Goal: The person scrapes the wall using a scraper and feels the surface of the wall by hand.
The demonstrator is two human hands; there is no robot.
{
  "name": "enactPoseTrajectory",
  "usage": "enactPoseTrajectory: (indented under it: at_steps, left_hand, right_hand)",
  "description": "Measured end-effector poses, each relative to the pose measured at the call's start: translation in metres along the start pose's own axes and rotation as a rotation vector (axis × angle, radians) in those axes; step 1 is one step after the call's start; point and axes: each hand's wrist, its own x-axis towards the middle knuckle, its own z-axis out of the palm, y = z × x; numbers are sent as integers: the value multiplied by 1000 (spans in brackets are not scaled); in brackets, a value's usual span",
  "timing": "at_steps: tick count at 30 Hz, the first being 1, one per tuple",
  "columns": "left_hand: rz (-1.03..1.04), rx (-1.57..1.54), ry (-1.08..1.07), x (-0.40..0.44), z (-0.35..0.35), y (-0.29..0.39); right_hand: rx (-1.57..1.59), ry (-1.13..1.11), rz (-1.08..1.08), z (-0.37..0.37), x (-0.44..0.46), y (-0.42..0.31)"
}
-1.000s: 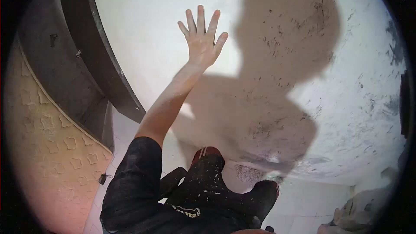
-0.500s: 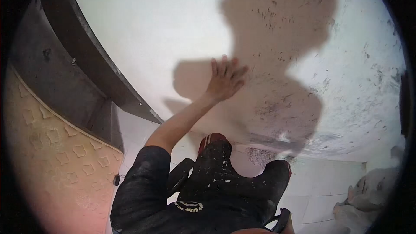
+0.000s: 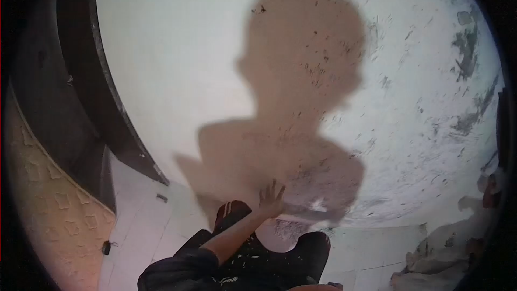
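Note:
My left hand (image 3: 272, 200) is stretched out with its fingers spread, holding nothing. It is at the lower part of a white wall (image 3: 161, 64) with patchy dark marks, inside my shadow; whether the palm presses on the surface I cannot tell. A small heap of crumbly debris (image 3: 290, 230) lies on the floor at the wall's foot, between my knees. My dark trousers (image 3: 291, 264) are flecked with white. A strip of skin shows at the bottom edge, but my right hand is out of sight.
To the left stand a dark door frame (image 3: 81, 48) and a patterned orange-tan panel (image 3: 54, 210). Pale floor tiles (image 3: 145, 231) run below the wall. Greyish crumpled sacks or cloth (image 3: 436, 264) lie at the lower right.
My left hand has moved down the wall, from mid-height to near its foot, fingers still spread. The view has tilted up and shifted, so more of my head's shadow shows.

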Motion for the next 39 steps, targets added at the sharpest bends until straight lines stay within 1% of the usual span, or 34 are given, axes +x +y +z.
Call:
enactPoseTrajectory:
  at_steps: [2, 3, 4, 6, 7, 9, 10, 12, 14, 15, 17, 21, 23, 24, 25, 27, 28, 30, 31, 32, 33, 34, 36, 37, 39]
  left_hand:
    - [-73, -335, -406, 0, 34, -5]
    - [-34, -458, -450, -14, 31, -1]
    - [-16, -451, -439, -21, 42, -1]
    - [176, -451, -497, -21, 61, -6]
    - [190, -445, -484, -21, 65, -12]
    - [267, -567, -421, -19, 65, -26]
    - [275, -569, -416, -16, 63, -33]
    - [71, -608, -216, -13, 59, -50]
    - [99, -714, 4, -11, 60, -74]
    - [105, -715, -8, -15, 52, -80]
    - [-106, -986, 7, -22, 32, -83]
    - [-70, -1002, 81, -33, 25, -97]
    - [-160, -1121, 112, -45, 9, -85]
    - [-143, -1119, 28, -44, 18, -89]
    - [-123, -1132, -33, -55, -1, -79]
    - [-85, -1097, -189, -79, -23, -68]
    - [-65, -1050, -279, -84, -26, -68]
    - [-60, -1057, -339, -107, -49, -58]
    - [-44, -1045, -325, -107, -51, -58]
    - [-64, -1038, -393, -109, -49, -58]
    - [-89, -1032, -459, -112, -48, -59]
    - [-85, -1027, -446, -116, -49, -58]
    - [-266, -1105, -380, -124, -46, -53]
    - [-271, -1106, -372, -126, -38, -54]
    - [-244, -1190, -302, -130, -25, -56]
  right_hand:
    - [-39, 63, 44, -9, 10, 0]
    - [-55, 92, 65, -12, 16, -2]
    - [-69, 122, 83, -15, 24, -4]
    - [-93, 198, 112, -26, 54, -12]
    - [-109, 227, 129, -32, 64, -14]
    - [-147, 276, 160, -45, 79, -13]
    - [-168, 294, 180, -52, 82, -11]
    - [-208, 317, 229, -57, 75, -5]
    - [-243, 326, 286, -56, 57, -2]
    - [-261, 333, 318, -56, 47, 0]
    - [-306, 347, 379, -62, 26, 7]
    - [-376, 375, 458, -65, 16, 0]
    - [-399, 416, 502, -67, 23, -7]
    - [-140, 682, 575, -82, 39, -33]
    - [132, 941, 630, -106, 61, -73]
    - [497, 1073, 343, -144, 80, -143]
    - [511, 1084, 331, -163, 85, -179]
    - [991, 913, 46, -191, 93, -245]
    - [1185, 845, 31, -195, 104, -269]
    - [1122, 845, -31, -212, 90, -315]
    - [1180, 843, -65, -206, 105, -332]
    - [1311, 767, -117, -209, 103, -362]
    - [1451, 601, -164, -204, 108, -402]
    - [1585, 518, -253, -202, 105, -424]
    - [1749, 304, -280, -202, 94, -460]
